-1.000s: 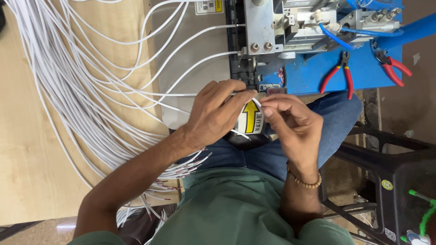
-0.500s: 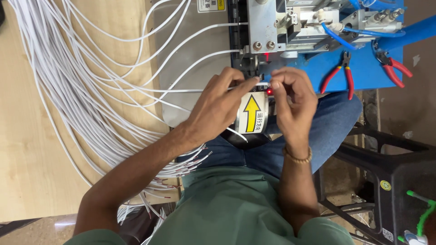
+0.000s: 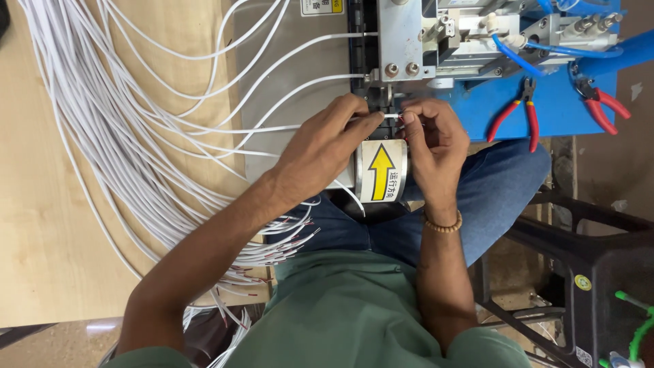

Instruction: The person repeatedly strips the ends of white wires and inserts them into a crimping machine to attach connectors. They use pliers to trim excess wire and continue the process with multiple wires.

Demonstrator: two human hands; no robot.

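- The left hand [image 3: 327,146] pinches a thin white insulated wire [image 3: 272,129], fingertips together on it just below the grey metal machine [image 3: 415,41].
- The right hand [image 3: 429,146] closes its fingertips on the same wire's end, touching the left fingertips.
- Under both hands sits a metal cylinder with a yellow arrow label [image 3: 381,170].
- A large bundle of white wires [image 3: 102,123] fans across the pale wooden surface [image 3: 41,225].
- Two red-handled pliers [image 3: 518,112] lie on a blue plate [image 3: 565,102].
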